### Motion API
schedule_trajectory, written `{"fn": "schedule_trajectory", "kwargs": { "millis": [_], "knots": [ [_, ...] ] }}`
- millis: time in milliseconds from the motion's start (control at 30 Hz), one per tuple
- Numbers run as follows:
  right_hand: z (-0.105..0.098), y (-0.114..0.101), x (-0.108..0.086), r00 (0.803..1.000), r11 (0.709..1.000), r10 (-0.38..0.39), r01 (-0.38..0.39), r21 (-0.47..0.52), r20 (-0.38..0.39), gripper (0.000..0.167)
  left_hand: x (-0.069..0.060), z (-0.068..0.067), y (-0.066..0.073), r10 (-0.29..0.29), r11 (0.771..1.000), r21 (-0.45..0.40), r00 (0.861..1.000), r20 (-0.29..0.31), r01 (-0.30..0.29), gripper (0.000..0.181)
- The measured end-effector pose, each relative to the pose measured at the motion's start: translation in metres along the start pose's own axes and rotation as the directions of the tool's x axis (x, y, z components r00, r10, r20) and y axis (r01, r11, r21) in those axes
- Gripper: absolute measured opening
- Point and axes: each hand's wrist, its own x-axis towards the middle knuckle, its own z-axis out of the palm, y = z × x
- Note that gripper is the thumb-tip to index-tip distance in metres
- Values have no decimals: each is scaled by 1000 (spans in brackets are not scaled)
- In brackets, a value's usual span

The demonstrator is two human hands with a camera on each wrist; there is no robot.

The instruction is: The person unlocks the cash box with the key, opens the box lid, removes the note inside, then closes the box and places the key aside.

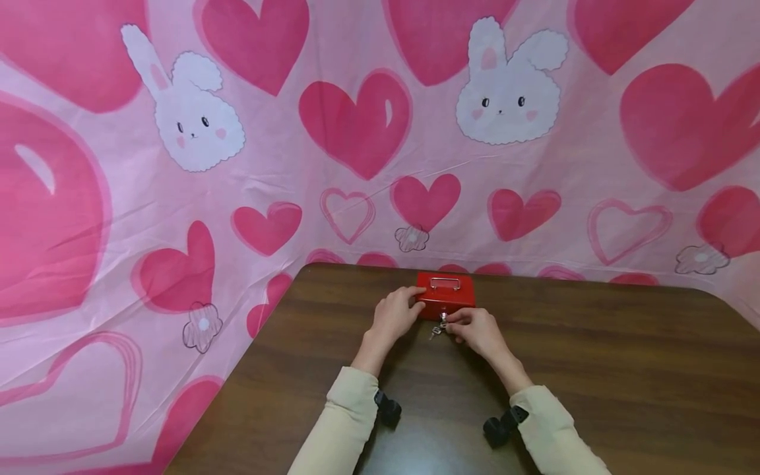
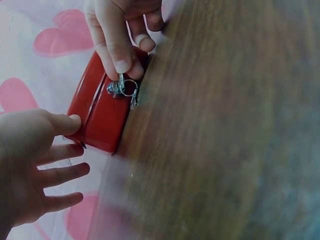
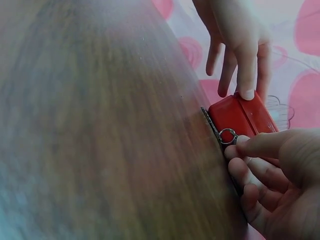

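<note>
Head view: by the right hand, a key is pinched at the lock of the red box, set near the table's far edge. Box's left end is touched by the left hand, fingers spread. Key-turning seems under way; steady bracing is called for.

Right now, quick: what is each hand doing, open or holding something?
Left hand: open, touching the glossy red rectangular box.
Right hand: closed, pinching a silver metal key at the box's front.
</note>
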Motion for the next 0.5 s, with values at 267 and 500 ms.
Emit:
{"fn": "schedule_trajectory", "kwargs": {
  "millis": [267,500],
  "knots": [
    [-1,-2,0,1000,997,0,0,-76,1,13,-1,-2,1,-1,1000,-1,1000,-13,1,37],
    [-5,-2,-2,1000,974,7,-9,-225,-11,14,-2,0,2,-3,1000,2,1000,-15,3,37]
  ]
}}
